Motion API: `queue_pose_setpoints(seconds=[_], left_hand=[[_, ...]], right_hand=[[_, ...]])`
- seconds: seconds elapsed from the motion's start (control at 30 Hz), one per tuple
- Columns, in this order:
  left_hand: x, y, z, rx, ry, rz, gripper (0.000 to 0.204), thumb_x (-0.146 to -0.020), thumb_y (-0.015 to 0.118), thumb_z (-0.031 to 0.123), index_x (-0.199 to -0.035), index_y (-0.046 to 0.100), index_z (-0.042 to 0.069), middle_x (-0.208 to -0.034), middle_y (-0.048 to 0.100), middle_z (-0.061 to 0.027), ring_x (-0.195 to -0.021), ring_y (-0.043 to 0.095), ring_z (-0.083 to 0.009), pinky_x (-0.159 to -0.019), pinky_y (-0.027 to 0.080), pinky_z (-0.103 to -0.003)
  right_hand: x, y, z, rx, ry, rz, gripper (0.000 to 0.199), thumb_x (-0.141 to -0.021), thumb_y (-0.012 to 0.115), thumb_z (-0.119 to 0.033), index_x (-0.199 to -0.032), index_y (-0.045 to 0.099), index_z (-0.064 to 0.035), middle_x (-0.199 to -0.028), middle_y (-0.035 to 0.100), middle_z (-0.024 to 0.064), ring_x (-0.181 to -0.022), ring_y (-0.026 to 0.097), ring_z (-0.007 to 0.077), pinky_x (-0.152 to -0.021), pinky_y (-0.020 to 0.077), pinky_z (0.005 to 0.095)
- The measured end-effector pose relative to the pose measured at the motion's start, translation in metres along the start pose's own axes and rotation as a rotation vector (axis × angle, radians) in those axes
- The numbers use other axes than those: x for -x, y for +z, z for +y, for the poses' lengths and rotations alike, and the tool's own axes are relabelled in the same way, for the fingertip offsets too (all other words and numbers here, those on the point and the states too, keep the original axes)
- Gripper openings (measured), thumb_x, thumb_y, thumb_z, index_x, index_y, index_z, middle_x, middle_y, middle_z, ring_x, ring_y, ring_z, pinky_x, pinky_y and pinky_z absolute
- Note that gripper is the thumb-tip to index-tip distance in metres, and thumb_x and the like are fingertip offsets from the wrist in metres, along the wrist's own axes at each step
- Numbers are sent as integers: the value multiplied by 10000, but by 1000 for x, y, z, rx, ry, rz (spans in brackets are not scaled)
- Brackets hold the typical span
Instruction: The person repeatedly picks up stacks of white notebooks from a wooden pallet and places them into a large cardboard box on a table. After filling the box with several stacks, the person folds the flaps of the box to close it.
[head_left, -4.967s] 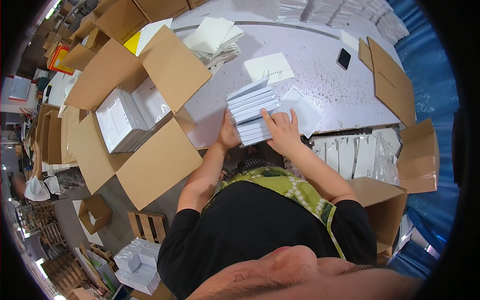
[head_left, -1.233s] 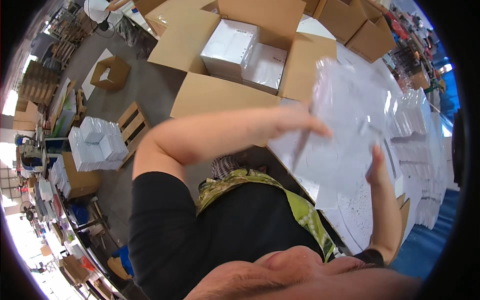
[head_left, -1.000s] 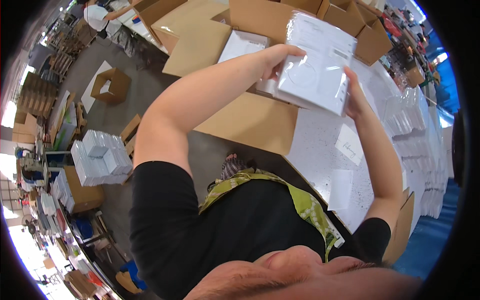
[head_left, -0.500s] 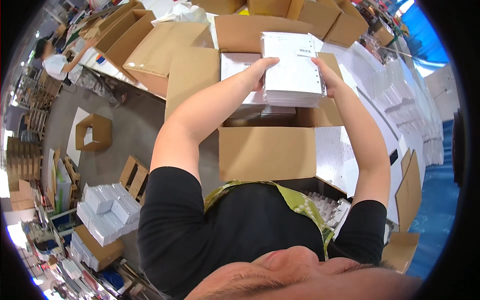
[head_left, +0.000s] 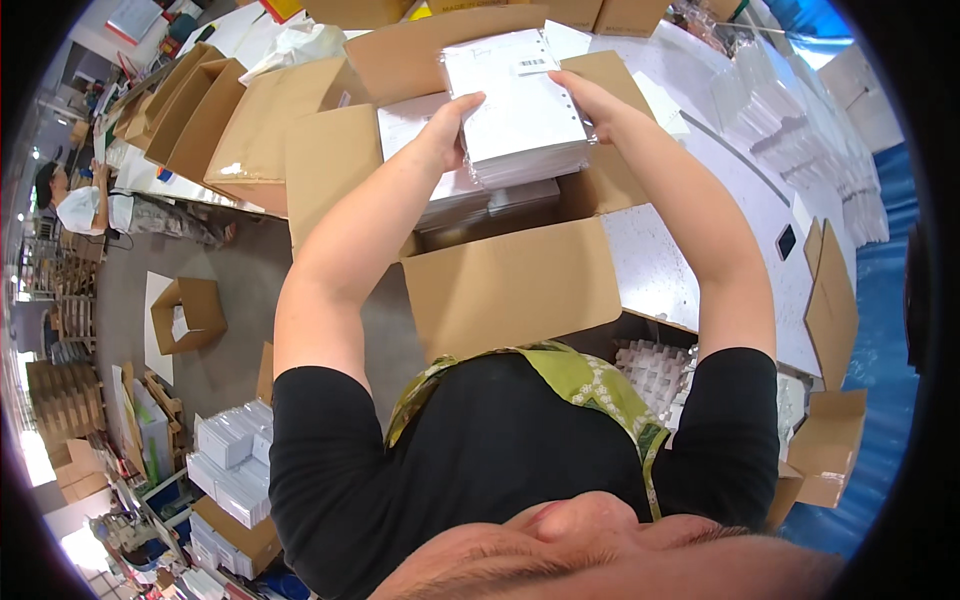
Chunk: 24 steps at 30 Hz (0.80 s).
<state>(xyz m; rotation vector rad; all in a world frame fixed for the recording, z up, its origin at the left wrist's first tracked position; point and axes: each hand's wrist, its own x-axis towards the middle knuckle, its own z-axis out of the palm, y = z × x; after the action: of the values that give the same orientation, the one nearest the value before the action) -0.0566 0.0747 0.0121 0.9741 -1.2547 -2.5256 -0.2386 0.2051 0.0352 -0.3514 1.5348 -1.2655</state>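
Stack of white punched sheets (head_left: 520, 105) in clear wrap, held above open cardboard box (head_left: 500, 280), between both hands.

Surroundings, left to right: grey concrete floor (head_left: 230, 270) at far left, with another person (head_left: 75, 205) seated low beside stacked goods; small open carton (head_left: 190, 312) on floor; further wrapped white packs (head_left: 235, 465) piled on lower shelf or pallet at lower left. Row of flattened and open brown cartons (head_left: 215, 120) along upper left. White worktable (head_left: 720, 200) to right, bearing rows of clear-wrapped packs (head_left: 800, 120) and small dark flat object (head_left: 786, 241). Blue surface (head_left: 880, 330) at far right edge; loose cardboard pieces (head_left: 830, 300) alongside.

Stack: rectangular, thick, row of punched holes along right edge, small label near top edge, film glossy. Similar white packs (head_left: 440, 200) already lying inside box beneath it.

Left hand (head_left: 450, 125) closed on left edge, thumb on top. Right hand (head_left: 600, 100) closed on right edge, fingers curled over punched side.
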Motion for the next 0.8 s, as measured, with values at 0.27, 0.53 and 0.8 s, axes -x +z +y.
queue_pose_setpoints(seconds=[0.27,0.53,0.8], left_hand=[[-17,3,-9,-52,-77,47,487,-945,597,324,-1311,526,11,-1262,627,-134,-1147,620,-254,-980,487,-431],[-61,4,-52,-368,-19,296,432,-966,591,195,-1301,465,-48,-1221,591,-204,-1116,605,-321,-862,532,-503],[-55,4,-73,-925,377,486,771,-916,585,192,-1513,159,-47,-1416,431,-332,-1239,527,-429,-1023,445,-448]], right_hand=[[2,-7,-11,363,-112,198,665,-966,551,-433,-1458,380,-20,-1400,526,174,-1214,573,256,-962,492,383],[-26,-15,40,1121,-436,143,743,-873,656,-361,-1472,369,-30,-1433,465,256,-1297,492,368,-1072,409,418],[-27,12,48,1484,-646,117,596,-902,575,-287,-1438,446,-62,-1501,378,255,-1348,435,387,-1101,388,427]])
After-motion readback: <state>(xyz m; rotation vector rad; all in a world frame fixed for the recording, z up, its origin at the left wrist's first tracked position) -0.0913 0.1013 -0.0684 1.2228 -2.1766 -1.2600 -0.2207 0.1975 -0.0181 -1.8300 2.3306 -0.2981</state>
